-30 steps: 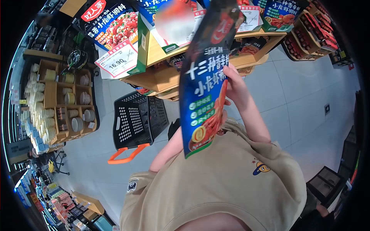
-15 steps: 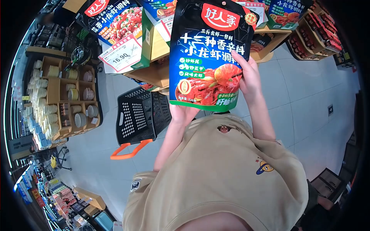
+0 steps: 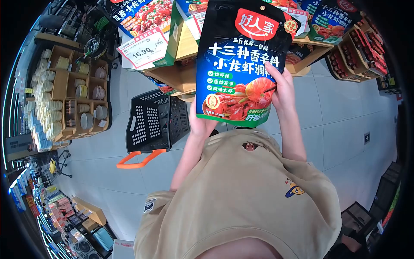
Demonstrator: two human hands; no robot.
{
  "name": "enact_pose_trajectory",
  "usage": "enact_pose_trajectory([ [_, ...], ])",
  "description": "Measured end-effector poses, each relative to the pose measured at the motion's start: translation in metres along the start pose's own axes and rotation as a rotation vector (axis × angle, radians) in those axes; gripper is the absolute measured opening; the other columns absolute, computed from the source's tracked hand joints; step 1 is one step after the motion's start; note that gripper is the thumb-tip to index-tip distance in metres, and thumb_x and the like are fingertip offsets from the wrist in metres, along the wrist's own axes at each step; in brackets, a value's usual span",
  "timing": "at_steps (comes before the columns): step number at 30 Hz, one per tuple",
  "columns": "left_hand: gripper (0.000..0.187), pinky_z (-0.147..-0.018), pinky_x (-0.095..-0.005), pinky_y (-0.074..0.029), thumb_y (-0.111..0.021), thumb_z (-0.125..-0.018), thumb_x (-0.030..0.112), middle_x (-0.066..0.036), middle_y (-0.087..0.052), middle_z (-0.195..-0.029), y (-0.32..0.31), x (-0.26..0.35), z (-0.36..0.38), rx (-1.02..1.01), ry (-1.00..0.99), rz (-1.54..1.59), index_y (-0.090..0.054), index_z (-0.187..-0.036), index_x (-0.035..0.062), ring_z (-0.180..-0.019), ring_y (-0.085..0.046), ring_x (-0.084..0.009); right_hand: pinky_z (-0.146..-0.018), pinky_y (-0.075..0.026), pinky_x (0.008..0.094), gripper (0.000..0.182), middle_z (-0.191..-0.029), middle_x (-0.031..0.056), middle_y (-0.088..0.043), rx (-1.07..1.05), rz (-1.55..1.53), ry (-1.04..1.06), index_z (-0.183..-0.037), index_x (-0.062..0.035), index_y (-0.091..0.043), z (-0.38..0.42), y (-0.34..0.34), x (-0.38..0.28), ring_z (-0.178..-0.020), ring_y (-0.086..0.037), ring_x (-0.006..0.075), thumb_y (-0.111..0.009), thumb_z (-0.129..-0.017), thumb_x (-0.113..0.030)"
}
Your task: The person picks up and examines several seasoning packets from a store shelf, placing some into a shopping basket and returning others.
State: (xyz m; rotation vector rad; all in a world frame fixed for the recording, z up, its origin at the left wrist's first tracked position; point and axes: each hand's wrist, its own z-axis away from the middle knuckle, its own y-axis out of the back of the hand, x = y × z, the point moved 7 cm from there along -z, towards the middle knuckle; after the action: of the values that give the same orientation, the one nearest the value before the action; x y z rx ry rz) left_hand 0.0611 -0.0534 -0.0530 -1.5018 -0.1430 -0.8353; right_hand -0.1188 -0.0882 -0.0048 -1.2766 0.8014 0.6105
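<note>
A large black and blue seasoning pouch [image 3: 239, 64] with red crayfish pictured on it is held upright before my chest. My right hand [image 3: 282, 88] grips its right edge, thumb on the front and the other fingers behind it. At the lower left corner, my left hand [image 3: 201, 121] supports the pouch from behind; its fingers are mostly hidden by the pouch. Behind the pouch are display boxes of similar packets and a price card [image 3: 143, 51] reading 16.90.
A black shopping basket with an orange handle [image 3: 140, 159] stands on the tiled floor at left. Wooden shelves of bowls and cups [image 3: 82, 90] are farther left. A wooden rack of red jars [image 3: 358, 52] stands at upper right.
The pouch and both hands appear slightly farther right in view. The basket and the left shelves have shifted a little left, while the price card sits farther right.
</note>
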Motion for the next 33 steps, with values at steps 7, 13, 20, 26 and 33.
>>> enact_pose_trajectory([
  [7, 0.049, -0.092, -0.0345, -0.029, -0.040, -0.078, 0.030, -0.016, -0.041, -0.115, 0.017, 0.085, 0.026, 0.271, -0.695, -0.658, -0.034, -0.115, -0.0014, -0.108, -0.039, -0.0246, -0.059, -0.044, 0.0203, 0.014, -0.076, 0.0039, -0.060, -0.127, 0.411, 0.064, -0.082, 0.0007, -0.057, 0.006, -0.016, 0.014, -0.065, -0.054, 0.0060, -0.061, -0.073, -0.009],
  [13, 0.060, -0.084, -0.0349, -0.035, -0.070, -0.054, 0.015, -0.013, -0.047, -0.109, -0.045, 0.143, 0.062, 0.344, -1.022, -1.673, -0.045, -0.107, 0.0026, -0.098, -0.045, -0.0259, -0.043, -0.037, 0.0248, 0.019, -0.051, 0.0108, -0.053, -0.422, 1.134, 0.257, -0.075, 0.0028, -0.059, 0.022, -0.058, 0.043, -0.041, -0.045, 0.0127, -0.066, -0.066, -0.013],
  [20, 0.018, -0.054, -0.0244, -0.044, -0.060, -0.066, 0.006, -0.009, -0.059, -0.065, 0.067, 0.141, 0.067, 0.270, -0.183, -1.734, -0.060, -0.083, 0.0019, -0.059, -0.059, -0.0204, -0.043, -0.037, 0.0269, 0.017, -0.055, 0.0115, -0.055, -0.610, 1.173, 0.112, -0.075, 0.0002, -0.060, 0.027, -0.096, 0.112, -0.042, -0.047, 0.0167, -0.066, -0.063, -0.012],
  [26, 0.010, -0.047, -0.0280, -0.043, -0.056, -0.065, 0.004, -0.005, -0.059, -0.063, 0.124, 0.180, 0.103, 0.312, -0.483, -1.849, -0.060, -0.073, 0.0068, -0.053, -0.056, -0.0205, -0.078, -0.043, 0.0269, 0.025, -0.092, 0.0118, -0.059, -0.617, 0.953, -0.246, -0.099, -0.0009, -0.052, 0.034, -0.112, 0.195, -0.086, -0.057, 0.0191, -0.054, -0.074, -0.004],
  [33, 0.012, -0.044, -0.0299, -0.040, -0.051, -0.069, 0.007, -0.003, -0.055, -0.056, 0.284, 0.245, 0.117, 0.524, -0.177, -2.253, -0.059, -0.075, 0.0123, -0.051, -0.055, -0.0190, -0.074, -0.044, 0.0295, 0.020, -0.087, 0.0130, -0.059, -0.482, 1.347, -0.269, -0.095, -0.0002, -0.053, 0.046, -0.064, 0.266, -0.083, -0.058, 0.0205, -0.051, -0.075, -0.003],
])
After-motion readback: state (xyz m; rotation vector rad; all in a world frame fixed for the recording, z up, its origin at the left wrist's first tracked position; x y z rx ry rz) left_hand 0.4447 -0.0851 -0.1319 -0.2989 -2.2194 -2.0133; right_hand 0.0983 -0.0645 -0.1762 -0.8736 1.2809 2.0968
